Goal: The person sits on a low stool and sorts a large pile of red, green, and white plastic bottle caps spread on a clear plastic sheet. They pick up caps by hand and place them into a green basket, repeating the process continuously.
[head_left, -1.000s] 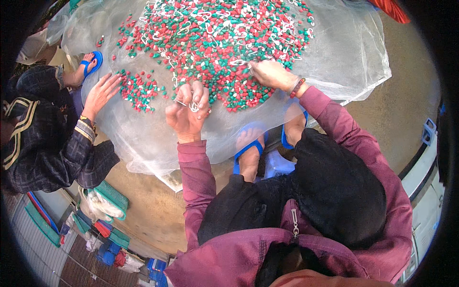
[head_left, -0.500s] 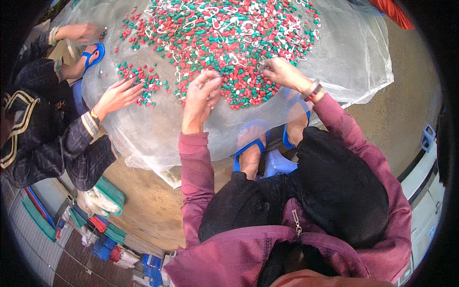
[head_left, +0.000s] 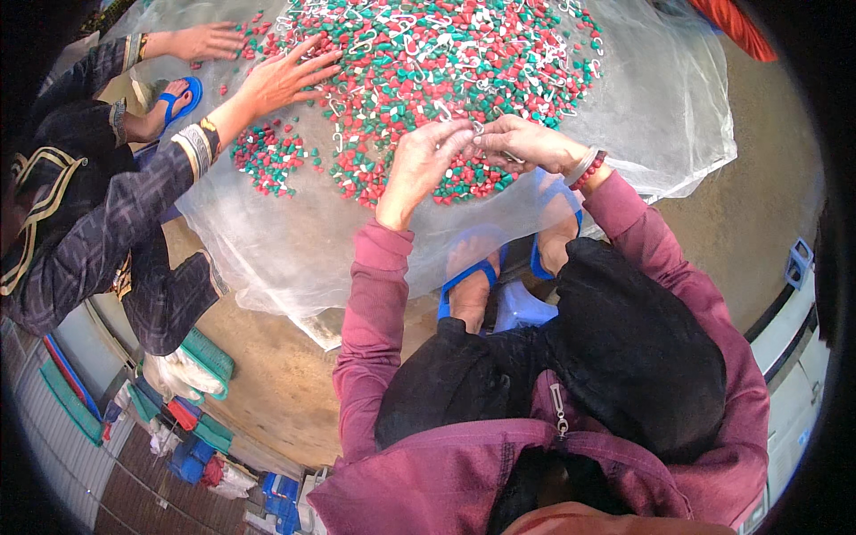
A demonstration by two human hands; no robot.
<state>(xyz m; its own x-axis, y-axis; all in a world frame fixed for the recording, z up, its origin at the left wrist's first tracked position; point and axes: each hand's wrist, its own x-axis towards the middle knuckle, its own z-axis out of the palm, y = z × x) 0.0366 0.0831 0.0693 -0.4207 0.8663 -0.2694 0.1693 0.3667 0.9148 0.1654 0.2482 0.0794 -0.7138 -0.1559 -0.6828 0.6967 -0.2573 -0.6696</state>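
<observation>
My left hand and my right hand meet over the near part of a pile of small red, green and white pieces. Both hands are closed in a pinch, fingertips against each other. A small whitish piece shows at the right fingertips; its exact shape is too small to tell. Whatever the left fingers hold is hidden. White hook-shaped pieces lie scattered through the pile.
Clear plastic sheeting lies under the pile. At the left, a co-worker's open hand reaches over the pile, the other hand beyond it. A smaller heap lies nearby. Blue sandals are on my feet.
My hands have come together, the left moving right and up. The co-worker's nearer hand has moved from the small heap up and right to the main pile.
</observation>
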